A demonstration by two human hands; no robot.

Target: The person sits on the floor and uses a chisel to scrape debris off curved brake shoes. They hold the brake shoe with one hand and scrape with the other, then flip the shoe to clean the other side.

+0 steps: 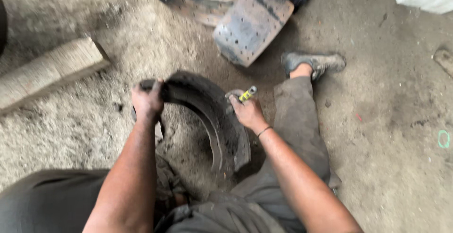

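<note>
Sitting on a dusty floor (387, 119), a person works on a dark curved metal piece (214, 119) that stands on its edge between the knees; it looks like an old brake part, black and dirty. The left hand (147, 101) is closed tight around the top end of the curved piece and keeps it upright; the right hand (247, 112) is wrapped around a small tool with a yellow handle (247, 93), and the tool's tip rests against the outer side of the curve, though the tip itself is too small to see well.

I think the step now is working at the worn outer layer of the curved piece with the tool, while the other hand steadies it; how far along this is, I cannot tell. The next move seems to need a firm grip from the left hand so the piece does not tip or roll, and a careful push from the right hand so the tool does not slip toward the fingers.

Near the top lies a flat rusty curved plate (252, 25) with small holes; a grey block (47, 72) lies well apart on the left; one grey shoe (316, 63) sits beside the right leg.
</note>
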